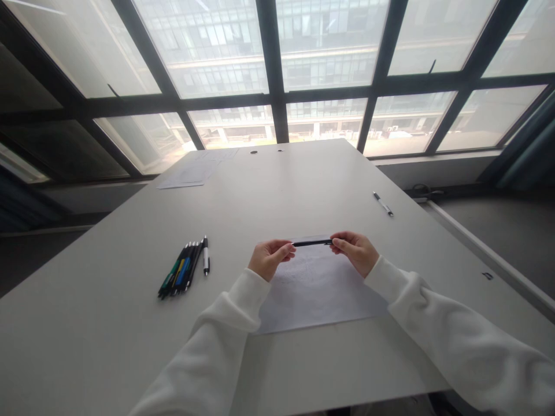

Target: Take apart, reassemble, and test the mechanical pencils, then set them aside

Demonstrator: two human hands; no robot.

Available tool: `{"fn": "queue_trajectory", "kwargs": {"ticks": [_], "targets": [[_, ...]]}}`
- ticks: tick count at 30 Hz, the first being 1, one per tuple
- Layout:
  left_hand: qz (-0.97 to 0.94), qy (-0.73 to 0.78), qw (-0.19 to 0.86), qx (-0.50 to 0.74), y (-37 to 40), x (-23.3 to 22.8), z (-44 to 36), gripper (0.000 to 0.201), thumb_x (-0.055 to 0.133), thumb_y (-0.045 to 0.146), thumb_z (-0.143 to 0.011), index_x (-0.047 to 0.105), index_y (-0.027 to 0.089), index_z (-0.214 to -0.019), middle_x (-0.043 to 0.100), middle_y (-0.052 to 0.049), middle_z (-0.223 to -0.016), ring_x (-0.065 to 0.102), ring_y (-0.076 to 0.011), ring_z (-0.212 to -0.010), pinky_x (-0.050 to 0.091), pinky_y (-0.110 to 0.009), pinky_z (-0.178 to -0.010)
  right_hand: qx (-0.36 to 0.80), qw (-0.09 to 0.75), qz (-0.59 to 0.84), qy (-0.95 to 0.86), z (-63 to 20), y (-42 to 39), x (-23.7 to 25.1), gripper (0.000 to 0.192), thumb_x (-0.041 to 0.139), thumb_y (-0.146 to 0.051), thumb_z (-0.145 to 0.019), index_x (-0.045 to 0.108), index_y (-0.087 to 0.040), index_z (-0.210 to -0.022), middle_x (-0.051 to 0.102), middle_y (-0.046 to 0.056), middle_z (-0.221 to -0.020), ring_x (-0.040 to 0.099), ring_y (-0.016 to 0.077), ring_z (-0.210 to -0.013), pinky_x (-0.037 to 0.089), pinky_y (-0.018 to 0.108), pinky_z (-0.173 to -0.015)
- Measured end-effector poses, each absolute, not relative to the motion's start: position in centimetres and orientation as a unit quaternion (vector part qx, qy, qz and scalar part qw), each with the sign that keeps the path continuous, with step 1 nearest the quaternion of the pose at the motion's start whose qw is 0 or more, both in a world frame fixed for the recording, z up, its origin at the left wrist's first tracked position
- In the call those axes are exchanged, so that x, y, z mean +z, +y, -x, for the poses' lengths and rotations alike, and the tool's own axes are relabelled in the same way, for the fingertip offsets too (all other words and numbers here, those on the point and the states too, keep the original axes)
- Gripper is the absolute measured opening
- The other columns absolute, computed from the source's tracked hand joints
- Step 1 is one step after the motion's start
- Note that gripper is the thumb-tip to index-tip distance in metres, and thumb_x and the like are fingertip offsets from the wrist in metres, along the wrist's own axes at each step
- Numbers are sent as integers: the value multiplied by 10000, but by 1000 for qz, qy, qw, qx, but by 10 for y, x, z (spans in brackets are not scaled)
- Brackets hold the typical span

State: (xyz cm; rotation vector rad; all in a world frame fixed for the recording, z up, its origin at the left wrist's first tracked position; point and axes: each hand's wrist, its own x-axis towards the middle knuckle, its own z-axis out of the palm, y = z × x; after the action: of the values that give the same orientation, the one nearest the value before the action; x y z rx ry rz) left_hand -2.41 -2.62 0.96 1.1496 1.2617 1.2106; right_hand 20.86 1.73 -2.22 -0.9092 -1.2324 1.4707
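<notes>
My left hand (269,258) and my right hand (354,251) hold the two ends of a black pen (312,243), which lies level in the air just above the far edge of a white sheet of paper (318,294). Both hands pinch it with the fingertips. The sheet rests flat on the white table (108,346) straight in front of me. White sleeves cover both my arms.
A row of several pens (182,269) with black, green and blue barrels lies to the left of my hands. A single black and white pen (383,204) lies further off at the right. Loose papers (191,172) sit at the far left corner, near the windows.
</notes>
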Motion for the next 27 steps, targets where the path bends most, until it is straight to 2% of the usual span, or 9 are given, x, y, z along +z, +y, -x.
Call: {"fn": "queue_trajectory", "kwargs": {"ticks": [3, 6, 20, 27], "targets": [[-471, 502, 509, 516, -25, 8, 25, 371, 729, 321, -595, 637, 111, -887, 687, -84, -746, 649, -182, -684, 513, -312, -673, 604, 487, 375, -507, -209, 17, -22, 284, 697, -362, -641, 643, -140, -810, 642, 43, -647, 576, 141, -597, 464, 300, -601], [-478, 491, 502, 528, -25, 5, 25, 335, 737, 291, -586, 634, 118, -854, 679, -60, -706, 643, -168, -668, 510, -296, -665, 604, 487, 375, -508, -209, 17, -21, 281, 696, -361, -643, 642, -141, -809, 643, 42, -647, 575, 138, -596, 463, 296, -603], [-481, 527, 488, 504, -26, 10, 23, 326, 690, 410, -617, 660, 100, -712, 664, -75, -628, 619, -159, -568, 510, -290, -574, 600, 485, 380, -510, -208, 17, -20, 314, 698, -386, -632, 643, -137, -816, 641, 48, -652, 576, 148, -603, 475, 311, -603], [-474, 510, 498, 517, -26, 10, 23, 371, 733, 329, -582, 636, 104, -861, 681, -81, -714, 640, -171, -641, 517, -308, -646, 602, 486, 374, -511, -208, 17, -21, 286, 694, -363, -647, 639, -139, -816, 640, 44, -650, 575, 141, -601, 468, 301, -603]]}}
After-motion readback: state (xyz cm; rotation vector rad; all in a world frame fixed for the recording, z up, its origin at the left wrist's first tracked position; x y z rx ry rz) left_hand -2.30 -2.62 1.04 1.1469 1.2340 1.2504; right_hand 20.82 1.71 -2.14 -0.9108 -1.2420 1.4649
